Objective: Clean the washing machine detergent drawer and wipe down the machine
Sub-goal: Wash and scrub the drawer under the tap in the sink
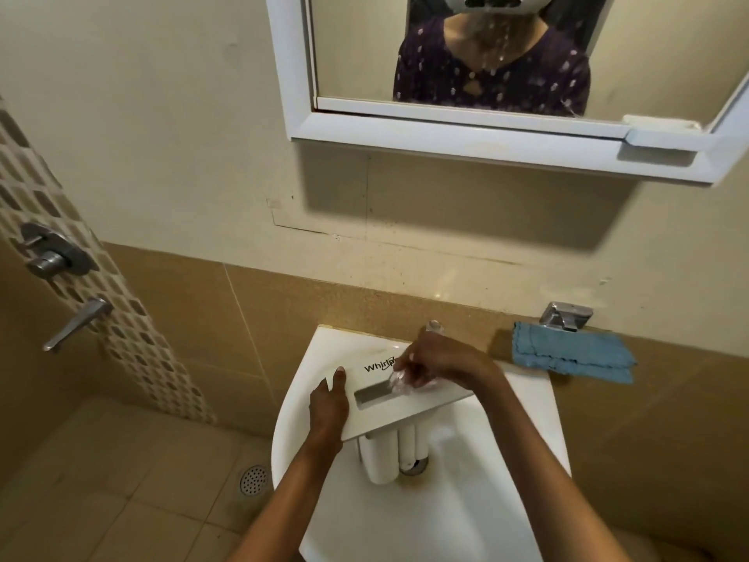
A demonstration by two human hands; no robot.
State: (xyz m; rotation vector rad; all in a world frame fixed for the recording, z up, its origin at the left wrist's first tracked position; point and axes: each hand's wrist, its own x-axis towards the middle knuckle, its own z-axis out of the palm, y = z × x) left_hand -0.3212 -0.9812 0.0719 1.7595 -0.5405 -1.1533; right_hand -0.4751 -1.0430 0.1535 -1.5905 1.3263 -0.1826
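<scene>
You have the detergent drawer [405, 403] out of the machine and standing over the sink [466, 500], its white front panel up and its compartments hanging toward the drain [413, 466], so whatever rinses off likely runs straight away. Your left hand [329, 403] lies flat on the panel's left end, fingers extended and thumb at the edge, bracing it rather than gripping, which steadies it for scrubbing. Your right hand [435, 361] is curled closed around a small clear brush-like tool [399, 379], its tip at the right end of the handle slot; what exactly the tool is I cannot tell. The tap [433, 327] sits just beyond your right hand. A folded blue cloth [573, 354] waits on the ledge at far right, probably for wiping the machine.
</scene>
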